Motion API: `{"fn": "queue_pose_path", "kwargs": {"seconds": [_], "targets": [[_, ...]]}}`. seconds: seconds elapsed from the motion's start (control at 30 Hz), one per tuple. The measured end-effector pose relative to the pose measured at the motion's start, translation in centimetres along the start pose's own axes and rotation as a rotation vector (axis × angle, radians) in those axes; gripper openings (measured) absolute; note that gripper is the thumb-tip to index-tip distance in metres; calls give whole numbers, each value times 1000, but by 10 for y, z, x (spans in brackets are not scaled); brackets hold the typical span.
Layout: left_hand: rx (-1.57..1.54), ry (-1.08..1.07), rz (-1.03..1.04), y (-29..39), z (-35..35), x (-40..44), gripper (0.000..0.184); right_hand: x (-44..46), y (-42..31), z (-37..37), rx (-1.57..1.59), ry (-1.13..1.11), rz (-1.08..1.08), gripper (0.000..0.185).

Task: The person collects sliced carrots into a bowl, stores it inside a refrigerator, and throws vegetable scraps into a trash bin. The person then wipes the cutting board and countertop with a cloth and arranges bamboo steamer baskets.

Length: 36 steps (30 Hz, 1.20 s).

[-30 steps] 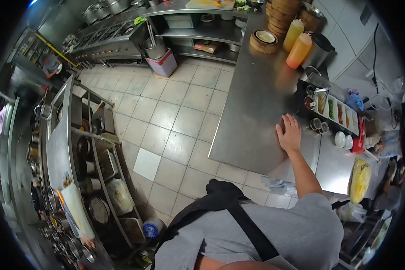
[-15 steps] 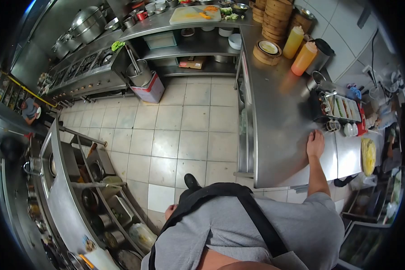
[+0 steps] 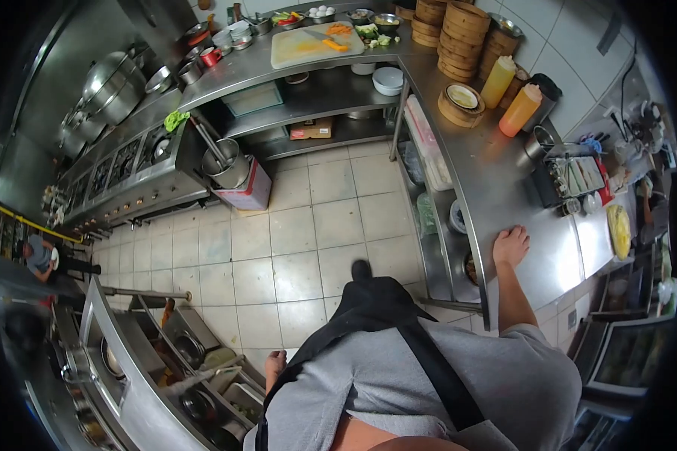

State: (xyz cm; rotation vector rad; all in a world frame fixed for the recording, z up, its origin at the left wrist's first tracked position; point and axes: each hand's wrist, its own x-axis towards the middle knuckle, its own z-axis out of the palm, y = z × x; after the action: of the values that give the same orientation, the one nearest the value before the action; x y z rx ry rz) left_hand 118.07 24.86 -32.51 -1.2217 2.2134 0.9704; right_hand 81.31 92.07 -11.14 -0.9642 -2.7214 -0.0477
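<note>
My right hand (image 3: 511, 246) rests on the steel counter (image 3: 496, 199), palm down with its fingers spread, holding nothing. It lies near the counter's edge, a little left of a black condiment caddy (image 3: 572, 180) and small glass jars (image 3: 571, 207). My left hand (image 3: 276, 368) hangs low beside my black apron, over the tiled floor. Its fingers are mostly hidden from above, and no object shows in it. The nearest things to it are the steel shelves at the lower left, apart from the hand.
Bamboo steamers (image 3: 457, 41) and squeeze bottles (image 3: 520, 109) stand along the wall. A cutting board (image 3: 301, 49) with a knife and chopped orange food is at the back. Left are a stove (image 3: 139, 169), a pot (image 3: 229, 169) on a box, a steel shelf unit (image 3: 139, 383), and another person (image 3: 41, 259).
My body has stepped forward, and the view has shifted, showing more of the back counter and right-hand undershelves. My right hand stays on the counter, now closer to its edge.
</note>
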Motion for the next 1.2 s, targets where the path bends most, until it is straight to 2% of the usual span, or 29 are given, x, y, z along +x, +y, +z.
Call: {"fn": "queue_pose_path", "kwargs": {"seconds": [0.07,0.2,0.4,0.43,0.5,0.57,0.6,0.63,0.67,0.73,0.77,0.8,0.83,0.9,0.93,0.97,1.03,1.1,1.17,1.2], "targets": [[-102,-40,28,16,-1,22,48,6,-15,6,-16,31,21,49],[92,-157,74,97,-12,34,45,13,-37,3,-37,66,28,48],[327,-395,183,197,-37,132,44,26,-65,-21,28,23,110,51],[376,-423,206,213,-41,153,44,29,-60,-18,41,-44,140,54],[546,-447,319,254,-56,203,43,34,-61,-13,25,-38,142,54],[807,-407,502,321,-79,258,43,31,-62,-12,-14,-29,122,53],[832,-316,501,406,-108,243,44,28,-60,-12,-35,-42,124,53],[1064,-368,676,403,-87,331,50,28,-59,-10,-25,-24,128,51],[878,-221,670,462,-100,325,51,31,-60,-5,-9,0,124,50],[671,-219,743,596,-128,289,49,46,-71,8,-84,56,120,46],[506,-100,1059,621,-121,309,42,55,-101,-5,98,32,72,43],[554,-81,1030,672,-124,291,42,59,-137,-17,283,4,28,40],[550,-112,1056,715,-125,275,42,65,-186,-29,311,109,-75,33],[521,-211,1140,780,-120,252,41,79,-265,-26,660,4,18,27],[484,-272,1202,805,-115,244,41,90,-306,-25,795,-34,-50,24],[511,-319,1277,825,-111,238,40,105,-344,-21,789,-32,-52,24],[573,-438,1356,862,-114,224,39,138,-420,-8,817,-32,-396,24],[542,-499,1428,888,-126,235,38,177,-501,-19,959,-34,-548,25],[488,-550,1531,916,-145,250,37,225,-571,-26,997,-177,-564,31],[483,-563,1543,929,-159,260,37,251,-604,-27,951,-164,-589,35]]}}
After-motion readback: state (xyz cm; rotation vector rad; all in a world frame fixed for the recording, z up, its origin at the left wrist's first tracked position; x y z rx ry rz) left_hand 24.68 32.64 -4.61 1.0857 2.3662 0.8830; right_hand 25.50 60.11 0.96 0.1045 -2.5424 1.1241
